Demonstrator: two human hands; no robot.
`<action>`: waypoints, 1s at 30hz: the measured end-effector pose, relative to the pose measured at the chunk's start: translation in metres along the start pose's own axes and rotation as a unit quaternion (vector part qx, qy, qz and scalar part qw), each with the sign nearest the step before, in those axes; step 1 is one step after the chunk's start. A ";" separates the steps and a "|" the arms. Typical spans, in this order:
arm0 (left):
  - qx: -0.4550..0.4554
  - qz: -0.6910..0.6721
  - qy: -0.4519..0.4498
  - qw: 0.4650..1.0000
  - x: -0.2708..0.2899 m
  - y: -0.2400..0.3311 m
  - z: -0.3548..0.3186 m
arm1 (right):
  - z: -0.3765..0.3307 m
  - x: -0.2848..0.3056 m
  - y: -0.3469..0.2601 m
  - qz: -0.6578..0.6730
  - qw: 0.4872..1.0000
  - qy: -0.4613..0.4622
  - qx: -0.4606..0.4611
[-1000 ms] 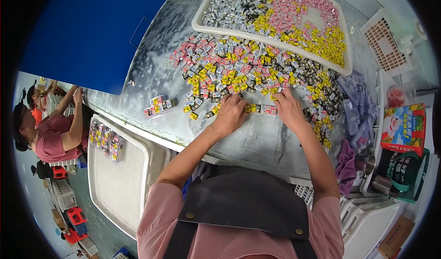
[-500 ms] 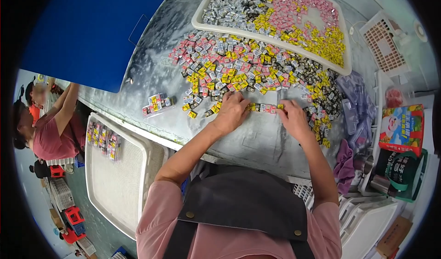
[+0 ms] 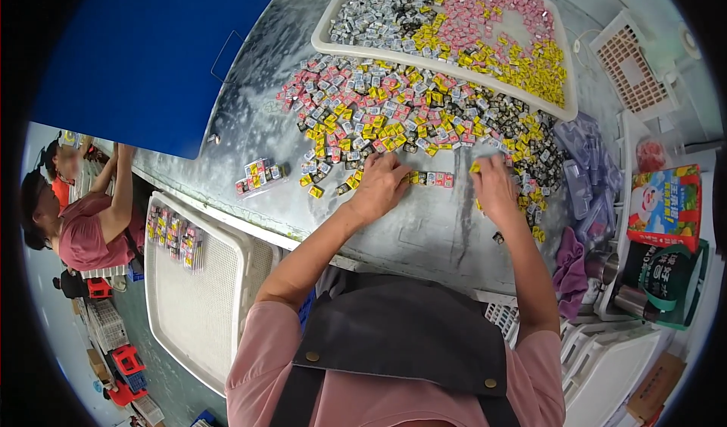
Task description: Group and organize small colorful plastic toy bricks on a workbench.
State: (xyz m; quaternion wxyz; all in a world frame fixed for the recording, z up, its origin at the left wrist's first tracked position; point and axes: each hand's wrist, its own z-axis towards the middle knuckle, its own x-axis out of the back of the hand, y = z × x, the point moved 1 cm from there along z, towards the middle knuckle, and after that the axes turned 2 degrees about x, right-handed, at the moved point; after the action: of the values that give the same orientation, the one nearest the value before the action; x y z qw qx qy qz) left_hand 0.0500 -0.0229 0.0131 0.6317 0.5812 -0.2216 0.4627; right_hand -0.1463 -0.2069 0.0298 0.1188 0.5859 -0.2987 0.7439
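A short row of small printed blocks (image 3: 430, 179), yellow, black, white and pink, lies on the grey table. My left hand (image 3: 381, 188) is closed at the row's left end, fingertips on it; the hand covers part of the blocks there. To the right of the row is my right hand (image 3: 497, 191), slightly blurred, with a small yellow block (image 3: 475, 167) at its fingertips. Beyond both hands spreads a loose heap of mixed small blocks (image 3: 394, 113). Left of my left hand, a clear pack of similar blocks (image 3: 260, 176) lies on the table.
A white tray (image 3: 447, 63) of blocks sorted roughly by colour stands at the back. Clear plastic trays (image 3: 587, 169) and a purple cloth (image 3: 569, 272) lie at right. A blue panel (image 3: 151, 56) stands far left. Lower left, a white tray (image 3: 189, 306) holds packs; a co-worker (image 3: 95, 226) is beyond.
My right hand has moved right, away from the row, and the yellow block at the row's right end has gone with it. My left hand stays in place.
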 end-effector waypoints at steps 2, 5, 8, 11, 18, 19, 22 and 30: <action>0.003 0.003 0.001 1.000 0.000 -0.001 -0.001 | 0.005 0.003 -0.006 0.011 0.999 0.030 0.015; 0.005 0.007 0.001 1.000 0.000 0.002 0.000 | 0.019 -0.005 -0.024 0.071 0.996 0.034 0.051; 0.005 0.007 0.002 1.000 0.000 0.002 0.001 | 0.041 -0.018 -0.056 0.132 0.986 -0.023 0.100; 0.006 0.000 -0.008 1.000 0.001 0.005 0.004 | 0.061 -0.039 -0.074 0.092 0.984 -0.057 0.140; 0.016 -0.014 -0.002 1.000 0.000 0.002 0.000 | 0.058 -0.041 -0.074 0.008 0.978 -0.056 0.202; 0.020 -0.010 -0.002 1.000 0.000 0.003 0.000 | 0.056 -0.039 -0.069 0.003 0.979 -0.069 0.192; 0.016 -0.008 0.002 1.000 -0.001 0.001 0.000 | 0.049 -0.035 -0.040 0.061 0.989 -0.061 0.124; 0.010 0.024 0.006 1.000 -0.002 0.005 -0.001 | -0.001 -0.004 0.006 0.132 0.990 -0.045 0.030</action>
State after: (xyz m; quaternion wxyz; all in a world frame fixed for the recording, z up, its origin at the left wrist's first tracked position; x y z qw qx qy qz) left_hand 0.0446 -0.0229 0.0133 0.6159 0.5787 -0.2271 0.4839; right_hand -0.1489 -0.2099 0.0238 -0.0112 0.5774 -0.3562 0.7346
